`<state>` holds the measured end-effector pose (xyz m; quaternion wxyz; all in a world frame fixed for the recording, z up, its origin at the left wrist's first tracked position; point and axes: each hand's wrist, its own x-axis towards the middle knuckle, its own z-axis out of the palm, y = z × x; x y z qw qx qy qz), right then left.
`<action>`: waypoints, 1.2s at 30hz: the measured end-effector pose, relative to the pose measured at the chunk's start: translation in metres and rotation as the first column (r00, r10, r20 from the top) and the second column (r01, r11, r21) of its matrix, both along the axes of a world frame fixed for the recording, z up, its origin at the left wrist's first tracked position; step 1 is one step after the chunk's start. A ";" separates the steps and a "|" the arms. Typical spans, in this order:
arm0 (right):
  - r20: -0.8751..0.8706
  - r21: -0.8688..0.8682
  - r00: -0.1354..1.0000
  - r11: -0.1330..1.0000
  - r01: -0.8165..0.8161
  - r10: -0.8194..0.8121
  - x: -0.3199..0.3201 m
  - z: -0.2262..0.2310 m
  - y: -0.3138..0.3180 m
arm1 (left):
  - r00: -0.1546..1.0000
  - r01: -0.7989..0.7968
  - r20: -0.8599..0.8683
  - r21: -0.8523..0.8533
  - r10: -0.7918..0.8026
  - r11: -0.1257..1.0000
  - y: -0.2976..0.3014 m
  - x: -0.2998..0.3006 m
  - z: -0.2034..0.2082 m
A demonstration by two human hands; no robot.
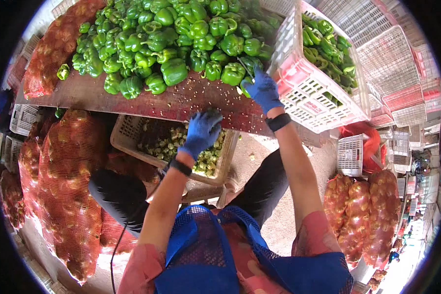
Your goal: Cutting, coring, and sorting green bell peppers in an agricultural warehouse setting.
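My right hand (263,92), in a blue glove, is closed around a small knife (246,67) with a thin dark blade. It is at the front edge of a heap of green bell peppers (174,71), and a bit of green pepper shows beside its fingers. My left hand (202,133), also blue-gloved, hangs at the table's near edge with its fingers loosely bent and apart. No object shows in it, though its palm side is hidden. Below it is a pale crate (127,138) holding pepper cores (171,145).
Pale seeds are scattered over the reddish-brown tabletop (152,104). A white and pink crate (311,93) of green peppers stands at the right. Filled red mesh sacks (71,181) are at the left, more sacks (362,210) at the right. Stacked crates (389,61) stand far right.
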<state>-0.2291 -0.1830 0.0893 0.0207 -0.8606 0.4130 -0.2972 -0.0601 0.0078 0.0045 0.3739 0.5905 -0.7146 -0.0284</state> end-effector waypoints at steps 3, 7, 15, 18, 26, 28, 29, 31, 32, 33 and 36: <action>-0.142 0.055 0.979 0.986 0.154 -0.145 0.011 -0.021 0.004 | 0.993 0.022 -0.113 -0.066 -0.030 0.998 0.047 0.006 -0.003; -0.186 0.166 0.956 0.952 0.259 -0.228 0.009 -0.020 0.015 | 0.826 -0.053 -0.550 0.150 0.128 0.987 0.079 0.006 0.006; 0.450 0.503 0.893 0.828 -0.250 -0.004 0.012 -0.064 0.117 | 0.048 0.148 -0.982 0.186 0.181 0.971 0.021 0.000 0.005; 0.698 0.494 0.716 0.741 -0.455 -0.026 0.023 -0.062 0.157 | 0.004 0.167 -0.941 0.333 0.337 0.928 0.016 0.003 0.017; 0.833 0.554 0.469 0.474 -0.684 -0.295 0.048 -0.001 0.178 | 0.000 0.256 -1.000 -0.024 -0.025 0.966 0.060 0.029 0.075; 0.873 0.464 0.348 0.361 -0.809 -0.342 0.046 0.009 0.179 | 0.110 0.141 -0.990 -0.068 -0.084 0.988 0.066 0.020 0.094; 0.887 0.399 0.275 0.315 -0.861 -0.372 0.046 0.012 0.181 | 0.115 0.123 -0.993 -0.014 -0.028 0.992 0.067 0.016 0.096; 0.888 0.441 0.350 0.334 -0.833 -0.300 0.048 0.022 0.183 | -0.057 0.242 -0.998 -0.016 -0.003 0.970 0.073 0.020 0.095; 0.876 0.481 0.424 0.359 -0.800 -0.230 0.049 0.025 0.183 | -0.224 0.359 -0.974 -0.039 0.045 0.932 0.076 0.022 0.094; 0.854 0.513 0.497 0.390 -0.764 -0.150 0.052 0.025 0.180 | -0.108 0.312 -0.984 0.100 0.140 0.945 0.073 0.025 0.090; 0.713 0.591 0.700 0.497 -0.635 0.046 0.056 0.020 0.167 | 0.130 0.187 -0.990 -0.034 -0.059 0.982 0.053 0.036 0.071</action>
